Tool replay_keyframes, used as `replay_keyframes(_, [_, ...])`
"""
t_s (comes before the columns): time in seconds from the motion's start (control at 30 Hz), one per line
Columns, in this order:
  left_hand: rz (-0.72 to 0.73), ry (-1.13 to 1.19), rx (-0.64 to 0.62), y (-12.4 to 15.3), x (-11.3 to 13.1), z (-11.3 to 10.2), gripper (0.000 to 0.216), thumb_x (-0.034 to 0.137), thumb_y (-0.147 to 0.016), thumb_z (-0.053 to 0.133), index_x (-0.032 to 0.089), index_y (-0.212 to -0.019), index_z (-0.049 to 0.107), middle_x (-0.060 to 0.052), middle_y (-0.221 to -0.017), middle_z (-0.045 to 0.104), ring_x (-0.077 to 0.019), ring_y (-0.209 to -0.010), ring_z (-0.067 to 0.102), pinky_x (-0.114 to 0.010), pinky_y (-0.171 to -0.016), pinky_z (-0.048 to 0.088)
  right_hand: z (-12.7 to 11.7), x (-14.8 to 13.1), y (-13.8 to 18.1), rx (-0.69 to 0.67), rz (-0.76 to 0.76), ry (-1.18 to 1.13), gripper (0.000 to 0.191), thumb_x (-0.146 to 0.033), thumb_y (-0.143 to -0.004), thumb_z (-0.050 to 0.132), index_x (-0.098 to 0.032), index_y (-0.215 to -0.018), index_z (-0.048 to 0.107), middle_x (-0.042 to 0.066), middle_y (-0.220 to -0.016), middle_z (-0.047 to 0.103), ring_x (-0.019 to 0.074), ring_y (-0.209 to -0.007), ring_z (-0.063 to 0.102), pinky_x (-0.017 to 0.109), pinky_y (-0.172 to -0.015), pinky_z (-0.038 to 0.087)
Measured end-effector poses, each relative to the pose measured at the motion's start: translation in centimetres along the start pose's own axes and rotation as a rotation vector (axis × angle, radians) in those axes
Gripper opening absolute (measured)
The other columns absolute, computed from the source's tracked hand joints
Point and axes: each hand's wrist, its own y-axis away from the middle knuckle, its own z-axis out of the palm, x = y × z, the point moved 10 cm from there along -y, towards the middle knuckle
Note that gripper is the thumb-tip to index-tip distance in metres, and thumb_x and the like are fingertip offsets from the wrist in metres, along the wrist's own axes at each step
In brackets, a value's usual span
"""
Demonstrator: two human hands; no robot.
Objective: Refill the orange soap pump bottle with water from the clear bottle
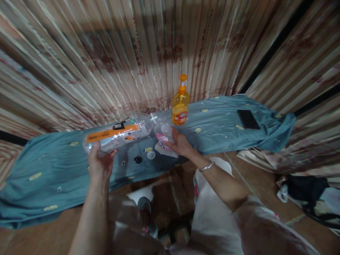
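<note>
My left hand (100, 162) is closed around the lower end of a large clear plastic bottle (143, 124) with an orange label. This bottle is tilted to near horizontal, its neck pointing right. My right hand (181, 142) grips a smaller clear plastic bottle (163, 132) with a pink label, held more upright. The large bottle's neck meets the small bottle's mouth; whether liquid passes between them is too blurred to tell. Below them on the cloth lie a black cap (137, 159) and a white cap (151, 155). A whitish flat piece (166, 151) is under the small bottle.
An orange pump bottle (181, 108), partly filled with yellow liquid, stands upright behind my right hand. A black phone (248, 119) lies on the blue-green cloth (212, 124) at the right. A striped curtain (148, 53) hangs behind. A dark bag (305, 191) rests on the tiled floor.
</note>
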Motion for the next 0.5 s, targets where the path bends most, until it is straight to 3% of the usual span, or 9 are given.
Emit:
replay_keyframes(0.3, [0.07,0.008,-0.028,0.5,0.5,0.8,0.05,0.046,-0.045,0.088,0.021,-0.084,0.069,0.001,-0.088,0.073,-0.0127,-0.07,0.065,-0.018,-0.049,0.049,-0.4,0.0,0.6,-0.001,0.031,0.022,0.059,-0.038,-0.087,0.075,-0.015,-0.135,0.051,0.012,-0.115,0.076,0.0272,-0.105,0.074,0.032,-0.085,0.054])
replay_keyframes(0.5, [0.125,0.01,-0.039,1.0,1.0,1.1,0.05,0.049,-0.05,0.089,0.022,-0.086,0.07,-0.001,-0.103,0.075,-0.0157,-0.088,0.066,-0.02,-0.063,0.054,-0.3,-0.1,0.8,-0.004,0.009,0.028,0.061,-0.038,-0.087,0.075,-0.012,-0.136,0.05,0.015,-0.116,0.075,0.0283,-0.106,0.074,0.033,-0.086,0.055])
